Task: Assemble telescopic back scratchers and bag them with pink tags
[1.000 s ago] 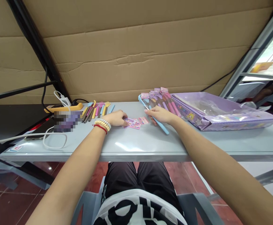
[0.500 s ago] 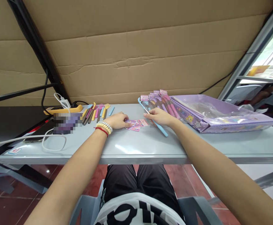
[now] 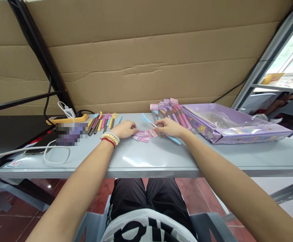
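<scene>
My right hand point(image 3: 168, 127) pinches a blue back scratcher point(image 3: 173, 139) by its metal shaft. Its claw-shaped head, spread like a small rake, points up and left, while the blue handle runs down to the right under my hand. My left hand point(image 3: 126, 129) rests on the table with curled fingers pressed together; whatever may be between the fingertips is hidden. Right beside those fingertips lie several small pink and purple printed cards point(image 3: 144, 135), overlapping. Behind my right hand, several back scratchers in clear bags with pink header cards point(image 3: 175, 112) lie fanned out.
On the left lie loose coloured back scratchers point(image 3: 102, 122), a yellow power strip point(image 3: 79, 118) and a white cable point(image 3: 57, 162). An open purple box point(image 3: 219, 135) with clear plastic inside stands at the right. Cardboard point(image 3: 146, 67) walls off the table's back.
The blue back scratcher has been turned so that its claw head faces up and swings left. My left fingers have drawn slightly back from the cards, which show more fully.
</scene>
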A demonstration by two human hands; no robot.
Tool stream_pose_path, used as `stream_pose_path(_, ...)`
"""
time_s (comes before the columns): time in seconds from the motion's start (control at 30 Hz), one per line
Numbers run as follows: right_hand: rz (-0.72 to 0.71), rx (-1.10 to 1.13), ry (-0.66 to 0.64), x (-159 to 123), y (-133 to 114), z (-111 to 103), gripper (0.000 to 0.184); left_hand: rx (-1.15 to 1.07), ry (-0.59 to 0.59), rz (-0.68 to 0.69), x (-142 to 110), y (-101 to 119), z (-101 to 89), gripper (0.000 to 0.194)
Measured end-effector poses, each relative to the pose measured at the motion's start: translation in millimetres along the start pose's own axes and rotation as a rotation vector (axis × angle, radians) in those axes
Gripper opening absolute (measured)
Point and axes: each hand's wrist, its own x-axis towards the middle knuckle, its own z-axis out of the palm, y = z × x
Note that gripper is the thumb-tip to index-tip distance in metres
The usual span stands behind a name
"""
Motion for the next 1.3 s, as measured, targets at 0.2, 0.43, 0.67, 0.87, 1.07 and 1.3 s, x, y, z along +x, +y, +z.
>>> stream_pose_path(0.2, -0.012, -0.05, 0.012, 0, 1, 1, 0.035, -0.003, 0.308, -0.287, 2, -18, -2.3, 0.028)
stream_pose_path(0.43, -0.009, -0.043, 0.03, 1, 0, 2, 0.035, -0.039, 0.272, -0.323, 4, -24, 1.7, 0.024)
stream_pose_path(0.67, -0.042, -0.034, 0.059, 2, 1, 2, 0.032, -0.083, 0.22, -0.132, 4, -14, 3.3, 0.029)
stream_pose_path(0.87, -0.048, 0.537, 0.141, 4, -4, 2, 0.037, -0.173, 0.18, 0.164, -1, 10, 1.3, 0.053)
stream_pose_path(1.07, -0.19, 0.755, 0.196, 7, -5, 4, 0.046, -0.361, 0.099, 0.316, -5, 41, 6.0, 0.047)
stream_pose_path(1.3, -0.261, 0.603, 0.205, 7, -11, 15, 0.044, -0.502, 0.151, 0.286, -7, 60, 13.2, 0.041)
